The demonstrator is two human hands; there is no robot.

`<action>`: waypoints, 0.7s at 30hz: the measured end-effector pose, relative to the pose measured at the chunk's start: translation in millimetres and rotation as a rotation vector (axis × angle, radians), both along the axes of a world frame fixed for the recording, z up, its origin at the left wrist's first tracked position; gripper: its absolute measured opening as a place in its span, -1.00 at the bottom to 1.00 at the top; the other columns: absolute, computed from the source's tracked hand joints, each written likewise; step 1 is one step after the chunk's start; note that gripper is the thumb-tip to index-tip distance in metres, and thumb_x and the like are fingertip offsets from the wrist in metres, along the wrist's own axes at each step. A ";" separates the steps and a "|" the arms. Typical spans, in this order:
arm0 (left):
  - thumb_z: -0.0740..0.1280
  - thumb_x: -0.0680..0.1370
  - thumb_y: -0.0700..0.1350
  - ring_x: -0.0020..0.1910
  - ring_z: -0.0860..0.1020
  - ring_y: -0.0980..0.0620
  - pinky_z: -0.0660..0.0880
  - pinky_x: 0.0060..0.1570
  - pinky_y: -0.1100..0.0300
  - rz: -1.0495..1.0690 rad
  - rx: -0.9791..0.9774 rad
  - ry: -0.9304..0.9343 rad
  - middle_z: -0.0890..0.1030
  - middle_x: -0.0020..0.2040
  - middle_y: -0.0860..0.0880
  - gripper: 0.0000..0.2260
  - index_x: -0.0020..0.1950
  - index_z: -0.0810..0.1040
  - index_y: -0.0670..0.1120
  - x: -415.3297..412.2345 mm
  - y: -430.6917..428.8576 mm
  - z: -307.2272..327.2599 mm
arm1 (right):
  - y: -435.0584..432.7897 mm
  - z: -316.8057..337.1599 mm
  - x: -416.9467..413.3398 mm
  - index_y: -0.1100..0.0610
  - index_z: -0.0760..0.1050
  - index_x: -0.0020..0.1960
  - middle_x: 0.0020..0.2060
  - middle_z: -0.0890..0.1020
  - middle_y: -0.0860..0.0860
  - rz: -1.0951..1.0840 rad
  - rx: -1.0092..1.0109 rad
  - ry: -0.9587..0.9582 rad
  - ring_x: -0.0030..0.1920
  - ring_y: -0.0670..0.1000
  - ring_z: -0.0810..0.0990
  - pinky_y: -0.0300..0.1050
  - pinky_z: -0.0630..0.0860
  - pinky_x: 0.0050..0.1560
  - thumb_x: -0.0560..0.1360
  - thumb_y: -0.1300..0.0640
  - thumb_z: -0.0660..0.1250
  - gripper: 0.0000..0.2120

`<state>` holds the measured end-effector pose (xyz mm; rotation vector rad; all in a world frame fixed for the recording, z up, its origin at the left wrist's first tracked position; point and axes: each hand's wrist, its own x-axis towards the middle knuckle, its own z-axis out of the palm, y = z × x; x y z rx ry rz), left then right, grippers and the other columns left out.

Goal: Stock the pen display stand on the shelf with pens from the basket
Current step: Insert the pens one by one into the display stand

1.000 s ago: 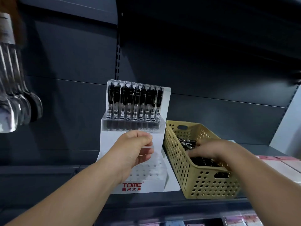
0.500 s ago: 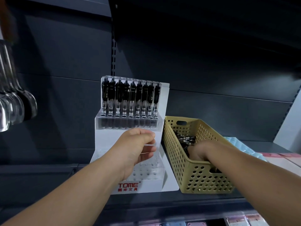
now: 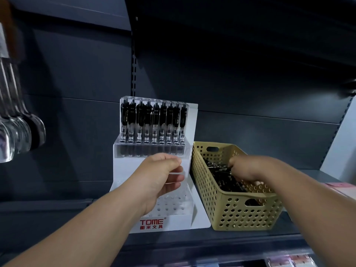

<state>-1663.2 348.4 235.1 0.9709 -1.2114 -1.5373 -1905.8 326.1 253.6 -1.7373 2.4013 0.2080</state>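
**Pick phase: right hand in the basket, left hand bracing the stand**

Step, as I read it: fetching the next pen.

- Right hand, right of centre, is down inside the tan basket with its fingers curled into the loose pens. The fingertips are buried and the knuckles block the view, so I can't tell whether it has a pen or is only rummaging.
- Left hand, centre frame, pinches the clear middle-tier lip of the pen display stand, thumb on top and fingers curled underneath. It looks like a brace to stop the stand sliding.
- The stand sits on the dark shelf at centre. The basket is right against its right base plate; I can't tell whether they touch or are just beside each other.
- The back tier holds a row of stocked pens, upright, and it looks full. The front-tier holes are bare where visible. The middle tier is mostly hidden behind the left hand.

Progress guess: about a third, with one of three tiers filled.

Next move needs:
- One pen lifted clear of the pile. Clips will likely snag neighbouring pens, so pull it out along its length.
- The pen turned tip-down, lined up over a free hole, and pushed straight in.
- The left hand sits across the middle tier, so it probably has to shift if that row gets filled next.
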 end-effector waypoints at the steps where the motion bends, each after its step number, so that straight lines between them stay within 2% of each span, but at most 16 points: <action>1: 0.33 0.57 -0.19 -0.30 0.59 0.00 0.57 -0.28 0.17 -0.004 0.003 0.000 0.62 -0.23 -0.09 -0.95 -0.04 0.57 -0.15 -0.1 1.0 1.0 | 1.9 6.2 -5.1 0.24 0.55 0.18 -0.06 0.68 0.22 -0.007 -0.002 -0.011 -0.33 0.10 0.55 -0.22 0.39 -0.49 0.54 0.31 0.12 -0.69; 3: 0.33 0.57 -0.19 -0.28 0.59 -0.01 0.56 -0.29 0.17 -0.013 0.011 -0.001 0.61 -0.17 -0.12 -0.95 -0.03 0.56 -0.16 -0.7 4.3 2.3 | 9.6 19.6 -11.8 0.21 0.56 0.13 -0.16 0.67 0.22 -0.020 -0.043 -0.095 -0.43 0.08 0.48 -0.23 0.35 -0.51 0.54 0.29 0.10 -0.71; 6: 0.32 0.58 -0.19 -0.28 0.58 -0.01 0.55 -0.29 0.16 -0.034 0.012 -0.002 0.60 -0.15 -0.13 -0.93 0.00 0.55 -0.17 -3.8 10.6 6.1 | 28.6 40.7 -18.0 0.22 0.54 0.09 -0.32 0.52 0.16 -0.054 -0.170 -0.264 -0.57 0.00 0.33 -0.27 0.24 -0.54 0.55 0.28 0.08 -0.72; 8: 0.30 0.58 -0.19 -0.28 0.56 -0.01 0.55 -0.28 0.17 -0.052 0.006 0.005 0.58 -0.16 -0.13 -0.93 0.01 0.54 -0.18 -6.7 15.6 10.0 | 41.8 51.4 -20.2 0.19 0.53 0.09 -0.28 0.54 0.16 -0.052 -0.278 -0.397 -0.52 -0.01 0.32 -0.25 0.21 -0.52 0.54 0.29 0.12 -0.76; 12: 0.28 0.59 -0.20 -0.31 0.55 0.01 0.55 -0.27 0.19 -0.087 -0.001 0.030 0.57 -0.22 -0.10 -0.92 0.01 0.54 -0.19 -11.4 26.2 18.0 | 72.1 63.7 -2.2 0.09 0.53 0.11 -0.22 0.57 0.07 -0.020 -0.448 -0.840 -0.46 -0.07 0.37 -0.25 0.22 -0.55 0.59 0.32 0.16 -0.76; 16: 0.32 0.58 -0.16 -0.32 0.56 0.02 0.56 -0.26 0.18 -0.146 0.002 0.055 0.58 -0.20 -0.10 -0.92 0.00 0.54 -0.16 -10.7 36.8 26.1 | 96.1 64.3 32.2 0.11 0.52 0.20 -0.25 0.58 0.03 0.136 -0.380 -1.214 -0.46 -0.12 0.37 -0.31 0.23 -0.57 0.60 0.30 0.19 -0.75; 21: 0.38 0.53 -0.08 -0.36 0.50 0.06 0.51 -0.26 0.20 -0.192 -0.027 0.105 0.56 -0.29 -0.03 -0.90 -0.09 0.56 -0.10 -1.8 50.7 35.2 | 103.2 54.2 79.3 0.13 0.55 0.18 -0.26 0.58 0.01 0.281 -0.288 -1.317 -0.45 -0.12 0.39 -0.32 0.23 -0.55 0.61 0.28 0.20 -0.77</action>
